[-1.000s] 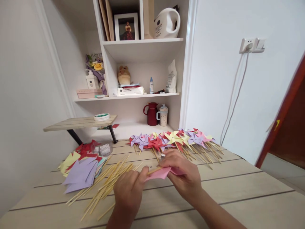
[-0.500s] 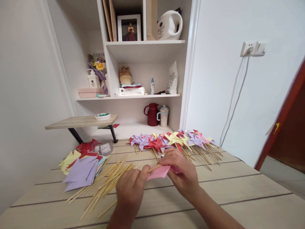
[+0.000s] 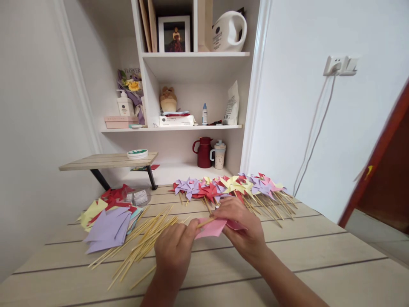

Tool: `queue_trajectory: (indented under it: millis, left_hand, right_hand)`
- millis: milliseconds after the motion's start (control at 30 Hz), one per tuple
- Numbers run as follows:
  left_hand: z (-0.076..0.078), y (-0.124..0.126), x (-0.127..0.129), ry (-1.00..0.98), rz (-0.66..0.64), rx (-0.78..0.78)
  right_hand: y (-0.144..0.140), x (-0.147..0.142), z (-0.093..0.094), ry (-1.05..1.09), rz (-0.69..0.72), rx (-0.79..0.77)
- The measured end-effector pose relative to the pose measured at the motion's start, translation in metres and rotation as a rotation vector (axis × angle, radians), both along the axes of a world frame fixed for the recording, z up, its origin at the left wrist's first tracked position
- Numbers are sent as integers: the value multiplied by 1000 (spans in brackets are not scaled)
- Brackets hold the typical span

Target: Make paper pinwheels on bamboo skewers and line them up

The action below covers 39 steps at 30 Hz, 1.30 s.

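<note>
My left hand (image 3: 175, 246) is closed round a thin wooden stick (image 3: 204, 222), its thumb along the end. Between the hands is a pink paper pinwheel (image 3: 211, 229), partly covered by fingers. My right hand (image 3: 241, 226) pinches this pinwheel where the stick meets it; the fingertips hide the joint. To the left of my left hand lies a loose heap of wooden sticks (image 3: 147, 238). Finished-looking pinwheels on sticks (image 3: 236, 186) in purple, red, yellow and pink lie in a row beyond my right hand.
Purple paper sheets (image 3: 107, 230) lie at the left, by yellow and red ones. A clear plastic container (image 3: 139, 197) stands behind them. A small raised shelf (image 3: 96, 161) with black legs carries a round white tin (image 3: 137, 154). A red jug (image 3: 204, 153) and a cup (image 3: 219, 155) stand at the back.
Both hands keep their hold on the pink pinwheel and stick, with barely any movement. The view has shifted slightly.
</note>
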<state>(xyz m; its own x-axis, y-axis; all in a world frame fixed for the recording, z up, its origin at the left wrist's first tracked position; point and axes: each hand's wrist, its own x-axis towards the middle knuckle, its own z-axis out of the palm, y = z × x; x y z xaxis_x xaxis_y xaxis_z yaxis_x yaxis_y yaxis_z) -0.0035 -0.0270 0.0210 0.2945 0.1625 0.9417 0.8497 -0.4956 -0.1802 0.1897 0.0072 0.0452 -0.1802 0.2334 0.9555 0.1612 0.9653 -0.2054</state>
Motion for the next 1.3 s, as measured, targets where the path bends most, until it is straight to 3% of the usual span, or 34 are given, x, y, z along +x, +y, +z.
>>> queue_trajectory:
  millis: [433,600,867,1300]
  left_hand:
    - [-3,1,1,25,1,17]
    - [-8,3,0,33,11,26]
    - [-3,1,9,-2,18,76]
    - [-11,5,14,-105,-13,-62]
  right_hand:
    - [0,0,1,12,-23,37]
    - [-3,0,2,18,-80,37]
    - [-5,-1,1,9,-155,34]
    - [4,1,-3,-62,-205,73]
